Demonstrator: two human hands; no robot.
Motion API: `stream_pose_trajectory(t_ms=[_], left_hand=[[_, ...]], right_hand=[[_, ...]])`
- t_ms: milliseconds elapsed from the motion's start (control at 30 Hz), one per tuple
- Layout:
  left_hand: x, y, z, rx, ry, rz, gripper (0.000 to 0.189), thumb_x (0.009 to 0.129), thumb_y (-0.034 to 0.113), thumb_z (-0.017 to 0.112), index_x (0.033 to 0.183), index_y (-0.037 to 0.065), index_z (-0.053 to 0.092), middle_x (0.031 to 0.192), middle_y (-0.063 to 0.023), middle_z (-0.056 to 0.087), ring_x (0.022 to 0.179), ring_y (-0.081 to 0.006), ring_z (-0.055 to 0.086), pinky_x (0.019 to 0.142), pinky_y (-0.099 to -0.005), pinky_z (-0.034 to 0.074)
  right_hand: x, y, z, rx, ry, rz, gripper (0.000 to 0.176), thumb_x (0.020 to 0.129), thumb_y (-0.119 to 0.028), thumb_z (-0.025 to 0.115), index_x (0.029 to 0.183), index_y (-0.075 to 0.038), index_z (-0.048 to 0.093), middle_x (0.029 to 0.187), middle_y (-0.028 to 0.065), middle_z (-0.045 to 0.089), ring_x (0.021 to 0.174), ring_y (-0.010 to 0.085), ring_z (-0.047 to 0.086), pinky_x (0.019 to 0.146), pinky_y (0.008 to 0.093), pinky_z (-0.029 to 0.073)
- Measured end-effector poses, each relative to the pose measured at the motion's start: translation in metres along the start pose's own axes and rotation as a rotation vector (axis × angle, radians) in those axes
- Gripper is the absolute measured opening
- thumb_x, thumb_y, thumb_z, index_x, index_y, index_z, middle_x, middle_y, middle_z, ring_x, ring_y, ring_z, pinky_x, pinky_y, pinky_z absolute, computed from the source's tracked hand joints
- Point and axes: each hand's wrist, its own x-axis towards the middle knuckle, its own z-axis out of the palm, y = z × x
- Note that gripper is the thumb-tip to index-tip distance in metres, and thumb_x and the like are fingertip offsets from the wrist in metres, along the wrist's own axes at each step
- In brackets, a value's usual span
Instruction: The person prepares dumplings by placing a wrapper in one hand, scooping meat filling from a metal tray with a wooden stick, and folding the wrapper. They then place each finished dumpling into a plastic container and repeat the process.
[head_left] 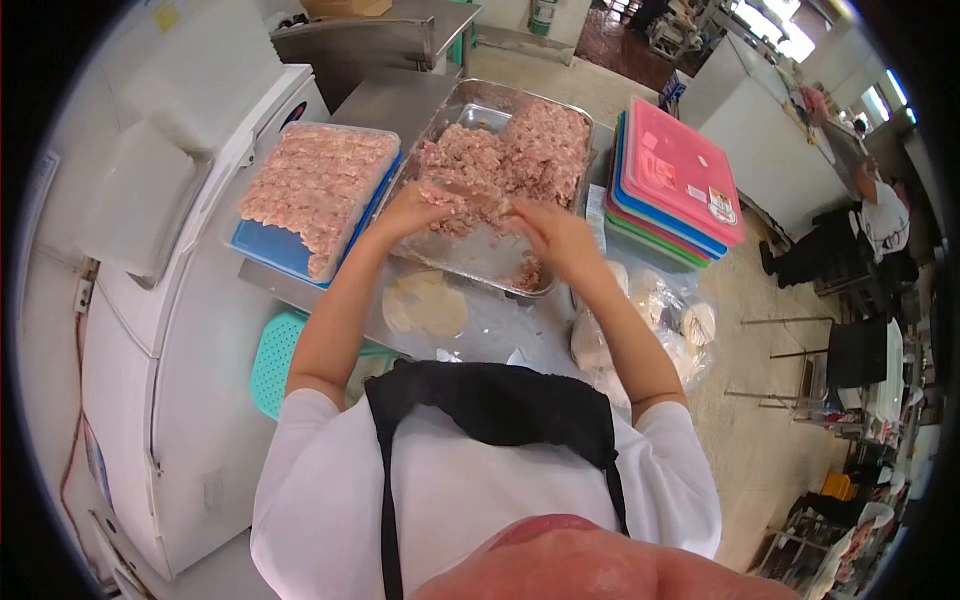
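Observation:
A deep metal tray (470, 262) holds a large mound of pink ground meat (545, 150), with some of its base bare. At its near left side, my left hand (413, 212) has its fingers curled into a clump of the meat. My right hand (556, 238) reaches in from the other side, fingertips bent against the same clump, partly hidden by meat. Just below the tray lie thin, pale round wrappers (425, 302) on the work surface. Left of the tray, rows of small meat-filled pieces (318, 180) cover most of a blue-based plastic tray (265, 250).
Stacked coloured plastic lids (675, 170) stand right of the metal tray. Clear bags with pale round contents (650, 320) sit near my right forearm. A white chest freezer (200, 400) is at left, beside a teal stool (277, 365). Another person (880, 215) is at far right.

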Motion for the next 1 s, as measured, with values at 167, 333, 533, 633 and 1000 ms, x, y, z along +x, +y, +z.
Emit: stream_pose_trajectory(t_ms=[167,333,533,633,1000], left_hand=[[-0.009,0.017,0.007,0.053,0.038,0.114,0.044,0.078,0.018,0.071,0.116,0.0,0.059,0.096,-0.0077,0.067,0.08,-0.0143,0.061,0.073,-0.0286,0.05],[-0.041,0.05,-0.009,-0.063,0.001,-0.02,0.062,0.077,0.019,0.075,0.131,0.005,0.049,0.103,-0.0057,0.066,0.089,-0.0183,0.061,0.081,-0.0334,0.049],[-0.047,0.072,-0.014,0.201,-0.049,0.468,0.057,0.073,0.018,0.077,0.125,0.005,0.055,0.105,-0.0069,0.066,0.094,-0.0185,0.06,0.087,-0.0328,0.047],[-0.04,0.063,-0.02,0.266,-0.143,0.504,0.054,0.071,0.019,0.077,0.119,0.002,0.059,0.107,-0.0109,0.066,0.097,-0.0194,0.06,0.088,-0.032,0.046],[-0.052,0.06,-0.041,0.179,-0.145,0.396,0.052,0.071,0.029,0.078,0.109,-0.001,0.06,0.101,-0.0149,0.066,0.094,-0.0247,0.061,0.083,-0.0353,0.046]], right_hand=[[-0.005,0.033,0.036,-0.328,-0.199,0.175,0.022,0.091,-0.026,0.054,0.108,-0.02,0.066,0.083,0.0127,0.064,0.079,0.0328,0.065,0.065,0.0453,0.05],[-0.022,0.05,-0.006,0.125,-0.228,0.356,0.033,0.092,-0.029,0.056,0.114,-0.006,0.064,0.104,0.0187,0.067,0.091,0.0328,0.066,0.078,0.0369,0.051],[-0.016,-0.023,-0.045,0.608,-0.146,0.173,0.036,0.091,-0.028,0.062,0.115,-0.002,0.063,0.1,0.0149,0.069,0.091,0.023,0.067,0.08,0.0303,0.049],[-0.015,-0.049,-0.035,0.465,-0.25,0.119,0.033,0.091,-0.029,0.061,0.112,-0.003,0.065,0.101,0.0147,0.069,0.089,0.0263,0.067,0.077,0.0291,0.05],[-0.016,-0.069,-0.017,0.243,0.128,0.009,0.029,0.092,-0.031,0.058,0.109,-0.009,0.067,0.07,0.0103,0.06,0.067,0.0216,0.063,0.059,0.0339,0.048]])
